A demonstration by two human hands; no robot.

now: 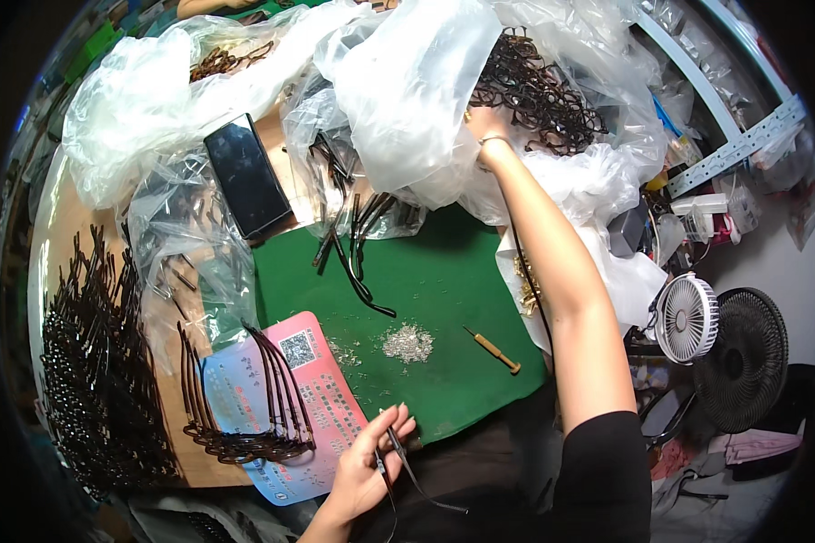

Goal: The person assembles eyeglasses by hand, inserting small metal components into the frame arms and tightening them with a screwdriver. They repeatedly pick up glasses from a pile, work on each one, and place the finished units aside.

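Note:
My left hand (367,466) is closed at the front edge of the green mat (462,271), holding a pair of dark eyeglass temples (441,503) whose curved ends hang down. My right arm stretches to the far right, where my right hand (491,128) reaches into a clear plastic bag (417,100) beside a heap of dark brown eyeglass frames (539,95). Plastic hides its fingers. A small pile of tiny silvery screws (407,343) lies on the mat, with a wooden-handled screwdriver (496,353) to its right. Several loose temples (358,244) stick out of another bag at the mat's far edge.
Several dark glasses (254,445) stand in a row on a pink and blue card (321,380). Far left is a big heap of temples (100,389). A black phone (247,176) rests beyond the mat. Small gold parts (527,285) and two fans (686,319) are at right.

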